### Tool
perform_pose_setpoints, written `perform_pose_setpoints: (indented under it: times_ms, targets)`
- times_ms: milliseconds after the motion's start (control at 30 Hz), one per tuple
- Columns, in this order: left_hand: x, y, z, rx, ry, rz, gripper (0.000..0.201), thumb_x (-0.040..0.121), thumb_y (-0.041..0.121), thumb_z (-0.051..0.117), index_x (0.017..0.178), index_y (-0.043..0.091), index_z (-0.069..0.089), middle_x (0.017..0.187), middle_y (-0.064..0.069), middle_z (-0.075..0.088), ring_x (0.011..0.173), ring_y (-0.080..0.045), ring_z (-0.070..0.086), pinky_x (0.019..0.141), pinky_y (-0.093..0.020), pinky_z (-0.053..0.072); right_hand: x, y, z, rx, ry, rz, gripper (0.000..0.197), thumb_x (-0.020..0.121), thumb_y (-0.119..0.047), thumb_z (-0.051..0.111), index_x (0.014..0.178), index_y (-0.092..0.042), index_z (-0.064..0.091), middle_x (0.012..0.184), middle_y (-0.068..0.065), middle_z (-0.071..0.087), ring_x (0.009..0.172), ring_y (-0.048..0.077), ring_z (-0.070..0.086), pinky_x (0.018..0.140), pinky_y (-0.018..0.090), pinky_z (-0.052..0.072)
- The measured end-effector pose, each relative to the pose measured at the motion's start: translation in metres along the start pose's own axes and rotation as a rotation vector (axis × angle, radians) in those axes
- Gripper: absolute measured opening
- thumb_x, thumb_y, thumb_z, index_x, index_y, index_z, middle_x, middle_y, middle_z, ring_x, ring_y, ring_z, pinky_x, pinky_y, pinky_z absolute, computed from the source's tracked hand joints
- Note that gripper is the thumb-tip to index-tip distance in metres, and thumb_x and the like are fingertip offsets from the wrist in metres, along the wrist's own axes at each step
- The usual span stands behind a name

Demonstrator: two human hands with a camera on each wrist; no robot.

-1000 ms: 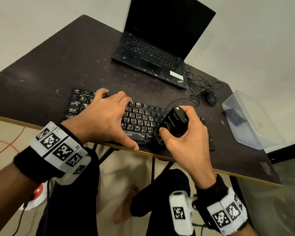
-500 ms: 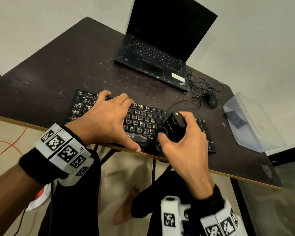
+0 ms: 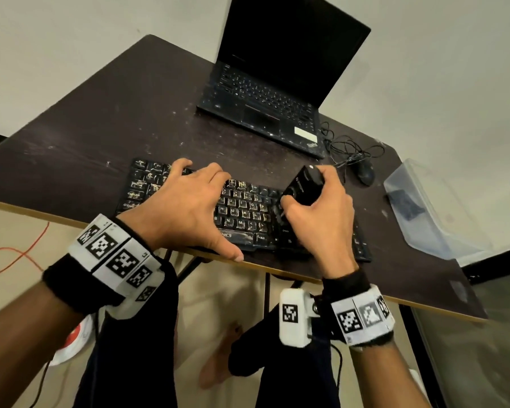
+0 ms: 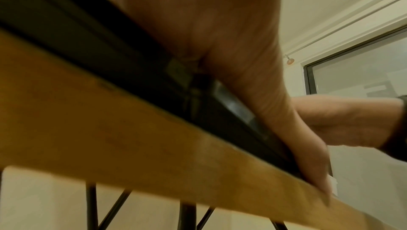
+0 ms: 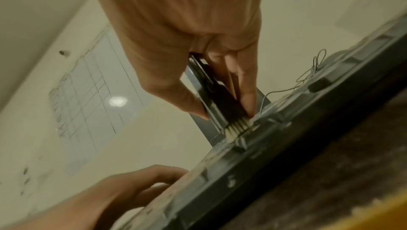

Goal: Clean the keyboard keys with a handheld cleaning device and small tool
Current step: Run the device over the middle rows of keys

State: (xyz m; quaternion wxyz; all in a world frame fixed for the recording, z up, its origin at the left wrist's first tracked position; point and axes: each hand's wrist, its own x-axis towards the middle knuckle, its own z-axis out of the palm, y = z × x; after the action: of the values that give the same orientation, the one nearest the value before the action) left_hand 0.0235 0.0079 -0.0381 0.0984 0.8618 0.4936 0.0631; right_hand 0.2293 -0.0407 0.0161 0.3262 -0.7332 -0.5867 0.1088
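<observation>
Two hands on keyboard (image 3: 248, 210) at table edge (image 3: 277, 270), right hand (image 3: 321, 213) gripping cleaner (image 3: 305, 187)

open laptop (image 3: 273, 92), mouse (image 3: 365, 172) with tangled cable (image 3: 348, 148), clear plastic container (image 3: 430, 210)

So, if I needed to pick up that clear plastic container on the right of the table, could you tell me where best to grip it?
Grip the clear plastic container by its long upper rim, coming from above on the table's right side. It is an open-topped box with thin, slanted walls, and that side looks unobstructed. A dark item lies inside, so probably keep it level.
</observation>
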Motion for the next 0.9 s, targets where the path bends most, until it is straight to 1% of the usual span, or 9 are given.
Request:
perform_pose_setpoints:
  times_ms: [100, 167, 300, 433, 500, 600, 733, 800, 900]
  targets:
    - [0.0, -0.001, 0.001, 0.009, 0.0, 0.007, 0.151, 0.038, 0.108, 0.039, 0.156, 0.015, 0.029, 0.145, 0.008, 0.039, 0.137, -0.01, 0.041, 0.126, -0.046, 0.003, -0.016, 0.004, -0.009, -0.067, -0.083, -0.032, 0.039, 0.081, -0.026, 0.08, 0.111, -0.031, 0.057, 0.085, -0.011, 0.074, 0.081, 0.014, 0.071, 0.08, 0.04, 0.059]
    - [-0.001, -0.001, 0.001, 0.018, 0.0, 0.004, 0.151, 0.037, 0.109, 0.035, 0.156, 0.014, 0.029, 0.146, 0.008, 0.038, 0.137, -0.01, 0.04, 0.126, -0.047, 0.003, -0.019, 0.004, -0.015, -0.061, -0.147, -0.019, 0.038, 0.08, -0.025, 0.082, 0.11, -0.03, 0.059, 0.087, -0.011, 0.074, 0.084, 0.012, 0.072, 0.082, 0.04, 0.06]
    - [-0.001, 0.0, 0.001, 0.009, -0.003, -0.001, 0.15, 0.039, 0.108, 0.038, 0.156, 0.014, 0.03, 0.147, 0.007, 0.039, 0.137, -0.011, 0.041, 0.127, -0.046, 0.003, 0.01, -0.001, -0.007, -0.063, -0.067, -0.007, 0.041, 0.082, -0.024, 0.08, 0.114, -0.032, 0.055, 0.088, -0.013, 0.071, 0.09, 0.019, 0.071, 0.086, 0.044, 0.059]
    - [0.0, -0.002, 0.003, 0.006, -0.005, -0.002, 0.151, 0.037, 0.109, 0.038, 0.155, 0.015, 0.03, 0.146, 0.008, 0.039, 0.137, -0.01, 0.041, 0.127, -0.047, 0.004, -0.016, 0.009, -0.012, -0.068, -0.12, -0.047, 0.039, 0.081, -0.025, 0.081, 0.11, -0.033, 0.057, 0.083, -0.013, 0.073, 0.081, 0.011, 0.071, 0.077, 0.036, 0.058]
    - [0.001, -0.001, 0.003, 0.005, -0.004, -0.005, 0.152, 0.037, 0.109, 0.038, 0.156, 0.015, 0.03, 0.146, 0.008, 0.039, 0.138, -0.01, 0.04, 0.127, -0.047, 0.004, -0.014, 0.01, -0.011, -0.053, -0.11, -0.038, 0.038, 0.08, -0.025, 0.081, 0.109, -0.032, 0.057, 0.083, -0.012, 0.074, 0.078, 0.009, 0.071, 0.078, 0.037, 0.059]
    - [0.0, 0.0, 0.001, 0.007, -0.004, -0.007, 0.152, 0.039, 0.108, 0.041, 0.157, 0.014, 0.028, 0.148, 0.007, 0.039, 0.138, -0.011, 0.041, 0.127, -0.046, 0.004, 0.006, 0.005, -0.004, -0.029, -0.05, 0.002, 0.042, 0.082, -0.026, 0.08, 0.115, -0.031, 0.056, 0.089, -0.012, 0.072, 0.086, 0.017, 0.071, 0.084, 0.043, 0.059]
    - [0.001, 0.0, 0.002, 0.008, -0.003, 0.001, 0.15, 0.039, 0.108, 0.041, 0.156, 0.015, 0.029, 0.146, 0.008, 0.039, 0.137, -0.01, 0.04, 0.127, -0.047, 0.004, -0.025, 0.006, -0.008, -0.048, -0.087, -0.034, 0.038, 0.08, -0.027, 0.079, 0.11, -0.03, 0.056, 0.084, -0.011, 0.073, 0.083, 0.015, 0.07, 0.078, 0.037, 0.056]
    - [0.0, -0.001, 0.002, 0.009, 0.002, -0.002, 0.151, 0.038, 0.109, 0.039, 0.155, 0.014, 0.03, 0.146, 0.008, 0.039, 0.137, -0.01, 0.04, 0.127, -0.046, 0.003, -0.026, 0.002, -0.006, -0.046, -0.085, -0.045, 0.039, 0.08, -0.027, 0.079, 0.111, -0.03, 0.056, 0.084, -0.01, 0.074, 0.083, 0.018, 0.071, 0.08, 0.041, 0.058]
    - [0.0, 0.0, 0.002, 0.0, -0.002, -0.004, 0.152, 0.036, 0.108, 0.038, 0.155, 0.014, 0.032, 0.144, 0.008, 0.041, 0.135, -0.01, 0.042, 0.127, -0.046, 0.004, -0.003, -0.005, 0.003, -0.037, -0.025, -0.016, 0.043, 0.082, -0.025, 0.079, 0.118, -0.027, 0.056, 0.085, -0.01, 0.071, 0.084, 0.023, 0.071, 0.084, 0.046, 0.058]
